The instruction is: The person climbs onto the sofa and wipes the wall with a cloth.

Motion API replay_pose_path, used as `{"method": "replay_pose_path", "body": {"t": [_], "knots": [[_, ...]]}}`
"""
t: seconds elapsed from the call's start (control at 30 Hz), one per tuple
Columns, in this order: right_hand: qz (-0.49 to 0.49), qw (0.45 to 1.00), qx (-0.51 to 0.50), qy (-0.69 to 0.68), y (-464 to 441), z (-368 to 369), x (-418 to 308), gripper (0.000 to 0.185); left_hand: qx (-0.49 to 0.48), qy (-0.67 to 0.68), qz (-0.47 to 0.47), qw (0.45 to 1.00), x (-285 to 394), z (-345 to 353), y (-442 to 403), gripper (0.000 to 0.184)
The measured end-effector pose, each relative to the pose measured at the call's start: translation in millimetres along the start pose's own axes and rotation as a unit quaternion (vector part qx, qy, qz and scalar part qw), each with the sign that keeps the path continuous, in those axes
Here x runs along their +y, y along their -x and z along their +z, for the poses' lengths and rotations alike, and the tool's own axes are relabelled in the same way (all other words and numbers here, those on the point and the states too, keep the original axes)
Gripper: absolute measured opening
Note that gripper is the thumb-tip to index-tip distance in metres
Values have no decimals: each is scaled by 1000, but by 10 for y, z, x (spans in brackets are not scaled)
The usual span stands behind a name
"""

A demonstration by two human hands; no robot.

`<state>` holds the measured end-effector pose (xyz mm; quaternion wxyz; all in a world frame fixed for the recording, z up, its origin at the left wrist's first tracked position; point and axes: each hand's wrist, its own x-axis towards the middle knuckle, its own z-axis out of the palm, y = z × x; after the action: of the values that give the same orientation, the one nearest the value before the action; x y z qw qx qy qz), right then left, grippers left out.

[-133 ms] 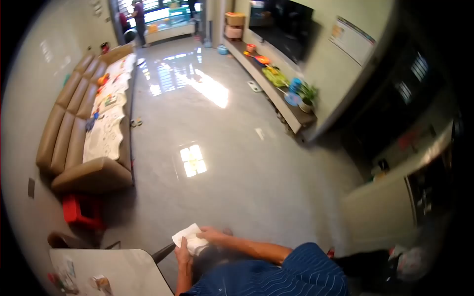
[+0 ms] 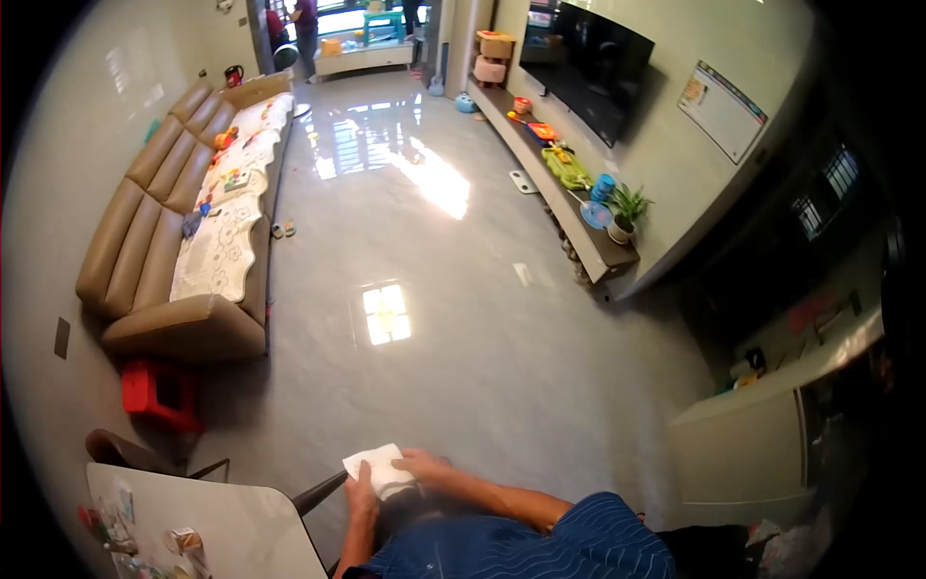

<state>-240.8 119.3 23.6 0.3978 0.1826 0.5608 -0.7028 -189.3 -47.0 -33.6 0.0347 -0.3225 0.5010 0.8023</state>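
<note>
the left hand (image 2: 361,495) and right hand (image 2: 421,467) both pinch a flat white sheet (image 2: 380,467), thumbs on top. i can't tell if it is paper or cloth. it is up over the shiny grey floor (image 2: 473,367), near the pale table (image 2: 246,521) with round corners.

white sheet (image 2: 378,465) showing in the grip, blue shirt (image 2: 473,548) showing thin pale stripes just behind it, bright red stool (image 2: 141,390) shining left of it, brown sofa (image 2: 121,253) showing ahead and left, cream cover (image 2: 220,253) showing flower shapes, green plant (image 2: 629,205) showing ahead and right
</note>
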Motion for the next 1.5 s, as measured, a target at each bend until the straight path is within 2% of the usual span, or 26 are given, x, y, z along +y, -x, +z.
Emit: {"method": "replay_pose_path", "body": {"t": [0.07, 0.1, 0.17, 0.27, 0.37, 0.4, 0.5, 0.6, 0.7, 0.83, 1.13, 1.27, 1.5], "knots": [[-1, 1000, -17, -26, -249, 119, 390, 37, 23, -35, -6, 999, 23, -228, -19, 34], [-10, 1000, 19, 23, -293, 164, 324, 36, 25, -49, -16, 998, 94, -223, -122, 34], [-4, 998, 61, 16, -703, 104, 547, 49, 27, -74, -41, 996, 192, -172, -277, 33], [-23, 987, 137, 83, -886, 110, 258, 53, -13, -79, -51, 995, 510, 133, -615, 32], [-129, 924, 237, 271, -883, 238, -532, 59, -61, -66, -46, 995, 916, 412, -1138, 32], [-143, 912, 245, 296, -881, 312, -752, 58, -68, -79, -40, 994, 1020, 445, -1269, 32], [-346, 803, 250, 416, -1183, 446, -1099, 52, -55, -135, -24, 989, 1380, 482, -1558, 32], [-301, 849, 152, 407, -1365, 739, -1529, 45, -57, -145, -38, 987, 1692, 388, -1752, 32], [-262, 887, 87, 371, -1745, 1009, -1662, 41, -41, -92, -37, 994, 1818, 253, -2038, 32], [-254, 894, 52, 365, -2092, 1242, -1740, 41, -17, -40, -44, 998, 1920, 5, -2352, 31], [-263, 870, 14, 416, -2656, 1371, -1962, 40, 7, 36, -69, 997, 2064, -130, -2854, 29], [-269, 873, -7, 408, -2833, 1482, -2366, 39, 18, 49, -93, 994, 2479, -9, -3065, 29], [-283, 855, -46, 433, -3599, 1554, -3169, 39, 32, 55, -61, 996, 3054, 222, -3871, 30]]}}
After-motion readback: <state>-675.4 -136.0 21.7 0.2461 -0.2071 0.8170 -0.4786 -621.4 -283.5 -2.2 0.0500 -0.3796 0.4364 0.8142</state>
